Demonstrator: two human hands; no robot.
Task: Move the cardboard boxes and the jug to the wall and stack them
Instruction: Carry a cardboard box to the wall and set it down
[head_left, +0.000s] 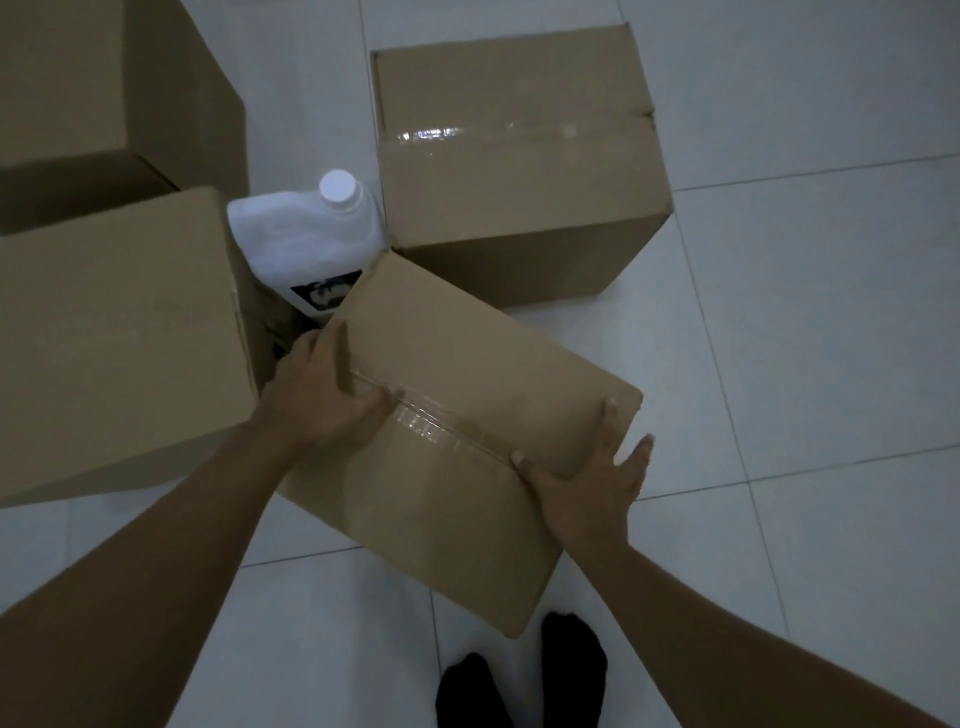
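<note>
A taped cardboard box (467, 364) sits in the middle of the head view, turned at an angle. My left hand (322, 395) grips its left edge, fingers curled over the side. My right hand (587, 478) holds its right edge, thumb on top and fingers down the side. Just behind the box stands a white jug (306, 239) with a white cap and a dark label. Three more cardboard boxes surround it: one at the left (114, 332), one at the top left (93, 83), one taped box at the back (519, 156).
The floor is pale tile (805, 338), open to the right of the boxes. My feet in black socks (519, 680) stand just below the held box. No wall shows in this view.
</note>
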